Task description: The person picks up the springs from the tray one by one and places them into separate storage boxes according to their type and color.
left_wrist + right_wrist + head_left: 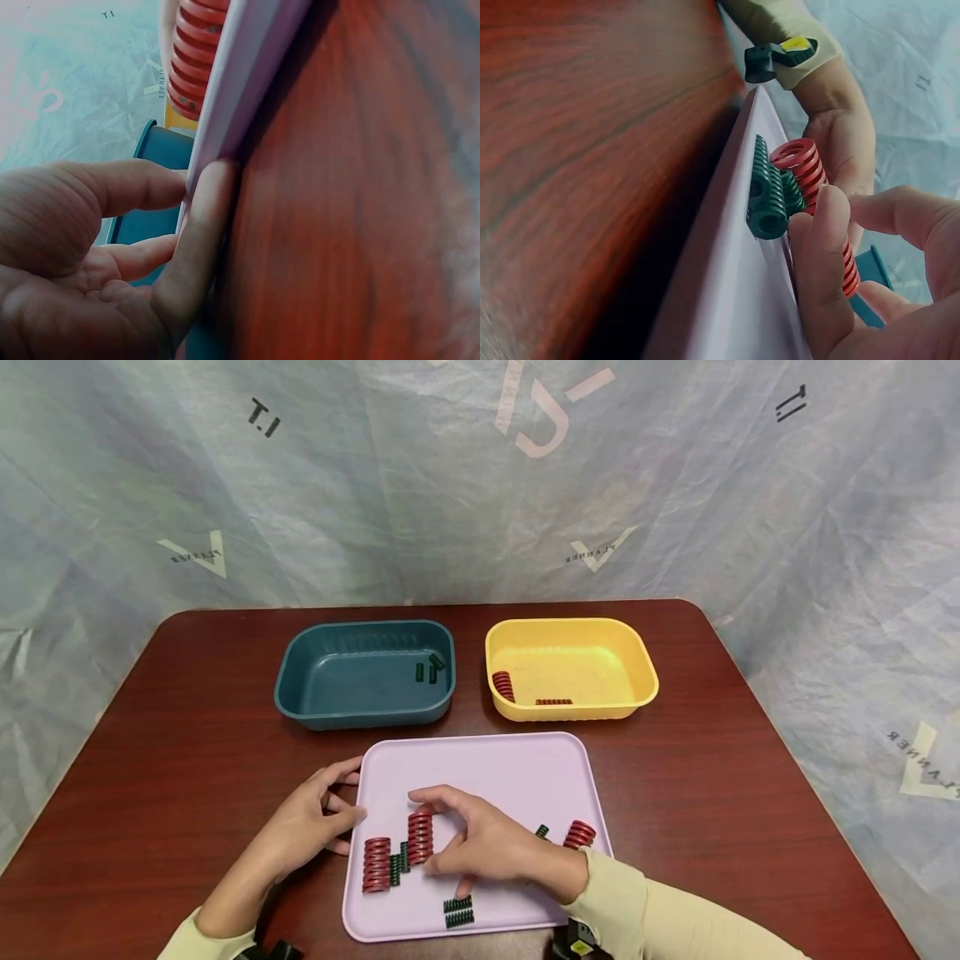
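My left hand grips the left rim of a pale lilac tray; in the left wrist view its thumb lies on the rim and a finger at the outer side. Over the tray, my right hand spans a red coil spring lengthwise, index finger at its far end and thumb at its near end. Another thick red spring lies to the left, with small dark green springs between the two. Two more green springs lie below the right hand, close to its curled lower fingers.
Behind the tray stand a teal bin with several green springs and a yellow bin with red springs. A red spring and a green one lie at the tray's right side, partly behind the right forearm.
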The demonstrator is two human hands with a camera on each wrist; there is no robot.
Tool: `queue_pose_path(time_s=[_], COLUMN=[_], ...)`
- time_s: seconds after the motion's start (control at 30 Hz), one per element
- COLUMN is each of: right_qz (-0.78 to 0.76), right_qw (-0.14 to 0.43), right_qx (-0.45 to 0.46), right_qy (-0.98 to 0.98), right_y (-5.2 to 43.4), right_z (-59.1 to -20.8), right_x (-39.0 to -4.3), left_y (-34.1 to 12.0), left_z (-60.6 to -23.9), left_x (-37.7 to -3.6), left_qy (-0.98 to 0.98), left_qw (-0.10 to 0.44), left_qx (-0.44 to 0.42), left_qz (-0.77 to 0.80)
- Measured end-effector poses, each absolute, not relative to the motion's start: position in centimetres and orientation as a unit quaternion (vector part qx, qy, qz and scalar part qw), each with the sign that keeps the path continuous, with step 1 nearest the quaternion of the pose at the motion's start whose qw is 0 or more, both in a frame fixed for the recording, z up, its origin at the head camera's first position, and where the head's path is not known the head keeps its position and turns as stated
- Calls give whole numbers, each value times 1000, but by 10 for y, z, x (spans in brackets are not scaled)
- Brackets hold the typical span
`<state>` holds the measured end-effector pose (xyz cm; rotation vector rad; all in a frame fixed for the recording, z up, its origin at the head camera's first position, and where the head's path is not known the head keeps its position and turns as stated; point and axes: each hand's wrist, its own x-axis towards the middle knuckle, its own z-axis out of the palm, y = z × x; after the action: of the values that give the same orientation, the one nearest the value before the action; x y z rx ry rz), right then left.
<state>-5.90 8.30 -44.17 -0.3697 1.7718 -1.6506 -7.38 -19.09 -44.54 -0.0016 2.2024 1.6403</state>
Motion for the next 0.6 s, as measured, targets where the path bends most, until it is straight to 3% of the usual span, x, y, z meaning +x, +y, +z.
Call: queue_pose_path(time_s=[0.6], right_qz=[-583], right_qw=[278], right_qx=[-174], right_qy=[743], right_y=[72], right_z=[-443], right_x=[-56], left_y=[-191], left_z=[-448], left_x=[-73], left_qy=[784], left_qw=[194], left_qx=[-1], left_qz=[589])
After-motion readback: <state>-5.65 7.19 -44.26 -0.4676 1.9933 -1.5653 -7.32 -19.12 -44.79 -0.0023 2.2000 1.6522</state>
